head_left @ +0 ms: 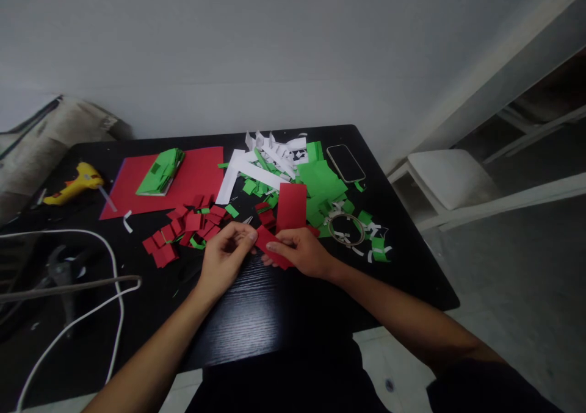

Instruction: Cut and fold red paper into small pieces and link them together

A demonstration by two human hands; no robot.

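Observation:
A small folded piece of red paper (270, 246) is between my hands, low over the front of the black table. My right hand (304, 252) grips it from the right, thumb on top and fingers underneath. My left hand (229, 253) has its thumb and fingertips closed at the paper's upper left corner. Just behind stands out a larger red paper strip (292, 205). To the left of my left hand lies a heap of small red paper pieces (192, 222) with a few green bits. A pointed metal tip (248, 220) shows behind my left fingers; the rest is hidden.
Green sheets (323, 181), white scraps (279, 150), a phone (347, 163) and a ring (347, 229) lie behind and right. A green paper stack (160, 172) rests on a red sheet (201, 175). Far left are a yellow glue gun (75, 185) and a white cable (119, 303).

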